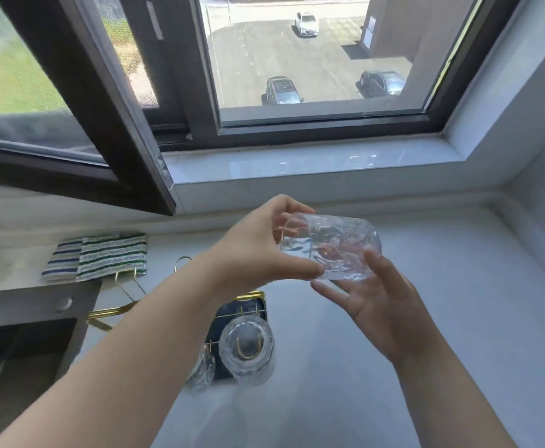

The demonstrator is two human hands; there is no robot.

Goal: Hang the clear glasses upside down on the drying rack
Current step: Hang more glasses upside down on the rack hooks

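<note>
A clear textured glass (pixel 330 247) lies on its side in the air above the white counter, its mouth toward the left. My left hand (pixel 261 244) grips its rim end with thumb below and fingers on top. My right hand (pixel 377 299) supports its base end from underneath with fingers spread. Below them stands the gold wire drying rack (pixel 251 297) on a dark blue base. One clear glass (pixel 246 350) hangs upside down on a gold prong. A second clear glass (pixel 204 370) sits beside it, partly hidden by my left forearm.
Folded striped cloths (pixel 96 258) lie at the back left of the white counter (pixel 458 302). A dark sink (pixel 22 344) lies at the left. An open window sash (pixel 103 124) juts inward over the counter, above a white sill (pixel 313 166).
</note>
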